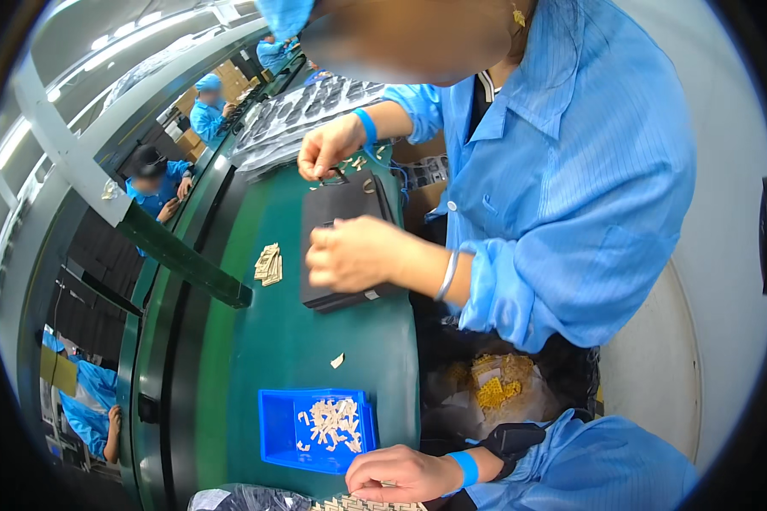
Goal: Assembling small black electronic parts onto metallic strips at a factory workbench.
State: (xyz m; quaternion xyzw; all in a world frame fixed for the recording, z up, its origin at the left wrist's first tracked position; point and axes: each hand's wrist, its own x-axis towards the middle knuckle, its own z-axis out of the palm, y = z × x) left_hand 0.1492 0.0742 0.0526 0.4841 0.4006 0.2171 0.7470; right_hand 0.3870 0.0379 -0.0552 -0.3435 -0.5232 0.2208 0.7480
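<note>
My right hand [396, 473], wearing a blue wristband, reaches in at the lower edge. Its fingers are curled over a sheet of small cream patterned strips [366, 504]; whatever they grip is hidden. My left hand is out of the picture. Just beyond my right hand sits a blue tray [279, 434] with many loose cream pieces [332, 423]. A co-worker in blue has both hands at a black case [320, 217]: one hand [331, 146] at its handle, the other [358, 253] over its lid.
A stack of cream pieces [268, 264] and a single piece [338, 361] lie on the green bench [273, 341]. Clear plastic packaging [247, 497] is at the bottom edge. A green post [187, 255] rises left. A bag with yellow material [496, 387] stands beside the bench. Other people work beyond.
</note>
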